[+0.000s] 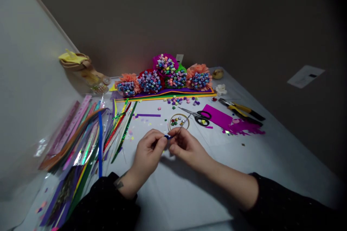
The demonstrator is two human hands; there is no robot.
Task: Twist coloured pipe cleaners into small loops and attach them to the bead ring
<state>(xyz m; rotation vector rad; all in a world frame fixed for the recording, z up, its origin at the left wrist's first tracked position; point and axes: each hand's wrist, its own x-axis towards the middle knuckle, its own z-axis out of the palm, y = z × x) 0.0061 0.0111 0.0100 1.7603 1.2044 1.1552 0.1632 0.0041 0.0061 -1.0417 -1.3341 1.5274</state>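
The small blue strip (pixel 167 137) lies crosswise between the hands, its one end pinched by the left hand (pixel 151 149), while whether the right hand (pixel 189 149) pinches the other, I cannot tell.

Above a white table (pixel 187 202), the left hand (pixel 150 151) pinches a small blue strip (pixel 167 137) while the right hand (pixel 189 148) touches it, with a ring (pixel 168 122) around little stars (pixel 175 120), scissors (pixel 194 113), magenta paper (pixel 217 116) and pliers (pixel 232 107) beyond, loose paper strips (pixel 100 140) to the left and paper flowers (pixel 150 81) at the back.
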